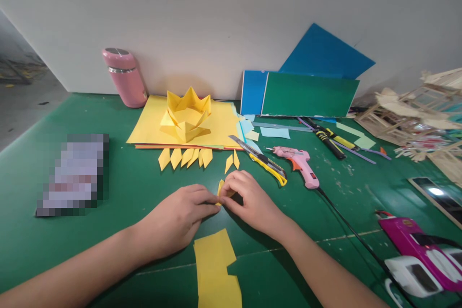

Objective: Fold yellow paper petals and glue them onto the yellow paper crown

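A small folded piece of yellow paper is pinched between my two hands, just above the green tabletop. My left hand grips its lower end with thumb and fingertips, and my right hand closes on it from the other side. My fingers hide most of its shape. Just beyond lie several yellow paper diamonds in a row, with two slimmer ones apart to the right. Below my hands lies a notched yellow paper sheet. A pointed yellow paper crown shape stands on stacked coloured paper.
Right of my hands lie a yellow utility knife, blade out, and a pink glue gun with its black cord trailing to a magenta power strip. A pink flask stands at the back left. Wooden stick models crowd the right.
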The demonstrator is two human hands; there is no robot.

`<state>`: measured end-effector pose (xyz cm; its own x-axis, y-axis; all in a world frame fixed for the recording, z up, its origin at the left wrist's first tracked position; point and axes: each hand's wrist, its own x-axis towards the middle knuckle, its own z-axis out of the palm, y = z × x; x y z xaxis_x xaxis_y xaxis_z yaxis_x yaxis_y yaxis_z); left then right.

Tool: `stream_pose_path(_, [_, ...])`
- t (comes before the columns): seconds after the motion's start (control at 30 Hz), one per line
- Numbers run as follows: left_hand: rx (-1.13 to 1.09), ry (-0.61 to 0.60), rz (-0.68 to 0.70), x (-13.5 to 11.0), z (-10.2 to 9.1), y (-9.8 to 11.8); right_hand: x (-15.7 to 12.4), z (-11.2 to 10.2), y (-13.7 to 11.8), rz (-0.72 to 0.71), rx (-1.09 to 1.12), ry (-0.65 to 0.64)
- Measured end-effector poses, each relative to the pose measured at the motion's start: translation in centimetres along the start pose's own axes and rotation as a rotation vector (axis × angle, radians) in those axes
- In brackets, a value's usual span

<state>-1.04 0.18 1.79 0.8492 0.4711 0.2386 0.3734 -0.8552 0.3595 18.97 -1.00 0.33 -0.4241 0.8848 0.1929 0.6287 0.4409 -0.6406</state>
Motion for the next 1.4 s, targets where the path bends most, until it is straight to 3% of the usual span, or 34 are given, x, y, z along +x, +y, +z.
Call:
stream_pose_path(0.23, [0.03,0.0,-0.04,0.0,0.1,0.5,0.0,-0.4,0.2,0.0,0.059,0.024])
stream_pose_path(0.37, [0.035,-0.079,-0.049,-0.2,0.2,0.2,0.0,-0.8,0.8,-0.005,0.062,0.056])
stream_pose_path(0.5, [0.058,-0.14,-0.035,-0.4,0.2,-0.2,0.1,-0.7,1.8,-0.032,0.021,0.178])
stream_pose_path(0.63, [0.027,-0.107,-0.021,-0.5,0.2,-0.2,0.1,-0.5,2.3,-0.017,-0.007,0.3])
stream_pose_path(0.77, [-0.005,-0.061,0.023,-0.5,0.5,-0.1,0.0,-0.4,2.0,-0.049,-0.093,0.27])
stream_pose_path(0.9, [0.029,-0.104,0.052,-0.7,0.9,-0.2,-0.1,-0.5,1.5,-0.052,-0.123,0.239])
stream_pose_path(1.1, [0.078,-0.138,0.036,-0.8,1.1,0.0,0.1,-0.4,1.2,0.012,-0.043,0.187])
stream_pose_path(1.4, [0.112,-0.091,0.05,-0.5,1.0,0.3,0.0,-0.1,0.7,0.095,0.077,0.188])
